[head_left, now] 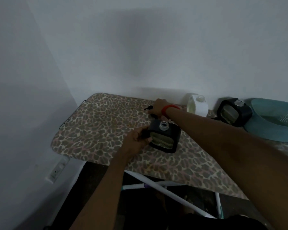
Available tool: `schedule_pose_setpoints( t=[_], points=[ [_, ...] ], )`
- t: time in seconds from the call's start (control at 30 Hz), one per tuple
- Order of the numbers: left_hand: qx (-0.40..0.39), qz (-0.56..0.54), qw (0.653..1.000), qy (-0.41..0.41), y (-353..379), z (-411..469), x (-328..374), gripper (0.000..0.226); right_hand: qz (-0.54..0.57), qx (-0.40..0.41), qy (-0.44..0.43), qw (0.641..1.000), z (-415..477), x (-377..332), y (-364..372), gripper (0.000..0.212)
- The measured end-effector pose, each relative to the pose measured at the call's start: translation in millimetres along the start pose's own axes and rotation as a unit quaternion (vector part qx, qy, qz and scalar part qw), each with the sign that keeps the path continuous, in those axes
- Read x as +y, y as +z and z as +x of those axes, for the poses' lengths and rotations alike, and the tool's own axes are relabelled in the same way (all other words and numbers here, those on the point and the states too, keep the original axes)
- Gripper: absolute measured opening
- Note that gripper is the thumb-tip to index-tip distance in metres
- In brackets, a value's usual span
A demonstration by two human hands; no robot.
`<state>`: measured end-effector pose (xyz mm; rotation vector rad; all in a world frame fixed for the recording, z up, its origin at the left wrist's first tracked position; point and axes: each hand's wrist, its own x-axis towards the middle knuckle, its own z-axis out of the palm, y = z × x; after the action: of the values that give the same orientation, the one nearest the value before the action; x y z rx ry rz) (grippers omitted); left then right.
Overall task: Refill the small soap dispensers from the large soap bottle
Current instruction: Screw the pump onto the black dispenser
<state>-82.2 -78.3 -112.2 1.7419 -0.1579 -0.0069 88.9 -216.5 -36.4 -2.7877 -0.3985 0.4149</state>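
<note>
The open-necked black dispenser (165, 138) stands on the ironing board (96, 130). The left hand (136, 140) grips its left side, fingers curled round the frame. Just behind the dispenser, the right hand (158, 107) is closed over a black pump (147, 108) lying on the board. Behind and right of the dispenser stand a white dispenser (197, 106), another black one (233, 112) and a teal basket (273, 120).
</note>
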Motion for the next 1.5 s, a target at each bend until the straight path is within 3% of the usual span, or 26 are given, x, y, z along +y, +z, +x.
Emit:
schedule_pose_setpoints(
  t=[0.1,0.2,0.33,0.4,0.5,0.6,0.87,0.97,1.03,1.13,1.2,1.3,1.5],
  points=[
    [-0.003,-0.008,1.000,0.008,1,0,0,0.044,-0.013,0.028,-0.005,1.000,3,-2,-4,0.044],
    [-0.003,-0.010,1.000,0.020,2,-1,3,0.045,0.090,0.087,-0.025,0.992,-13,0,-29,0.035],
    [0.002,0.004,1.000,0.026,3,-5,8,0.039,0.324,0.216,-0.117,0.914,-63,4,-76,0.033],
    [0.013,0.008,1.000,0.016,5,-7,11,0.039,0.409,0.234,-0.168,0.866,-96,6,-92,0.025],
    [0.024,0.033,0.999,0.012,8,-9,17,0.037,0.470,0.245,-0.218,0.820,-137,11,-94,0.025],
    [0.032,0.050,0.998,0.012,11,-13,22,0.033,0.485,0.270,-0.229,0.799,-164,17,-85,0.021],
    [0.030,0.011,0.999,-0.002,12,-14,24,0.032,0.391,0.270,-0.199,0.857,-181,20,-29,0.015],
    [0.017,0.016,1.000,-0.006,12,-15,25,0.039,0.395,0.272,-0.210,0.852,-183,24,-10,0.022],
    [0.013,-0.001,1.000,-0.019,17,-20,25,0.066,0.395,0.271,-0.217,0.851,-184,26,-8,0.018],
    [0.082,-0.001,0.996,-0.032,43,-39,25,0.122,0.353,0.261,-0.217,0.872,-189,28,-5,0.023],
    [0.138,0.022,0.990,-0.020,66,-49,25,0.136,0.336,0.252,-0.207,0.884,-187,30,4,0.019],
    [0.198,0.063,0.978,-0.013,96,-52,27,0.138,0.324,0.258,-0.197,0.888,-187,34,17,0.017],
    [0.242,0.138,0.959,-0.050,113,-44,31,0.131,0.362,0.244,-0.150,0.887,-183,35,21,0.027]
  ],
)
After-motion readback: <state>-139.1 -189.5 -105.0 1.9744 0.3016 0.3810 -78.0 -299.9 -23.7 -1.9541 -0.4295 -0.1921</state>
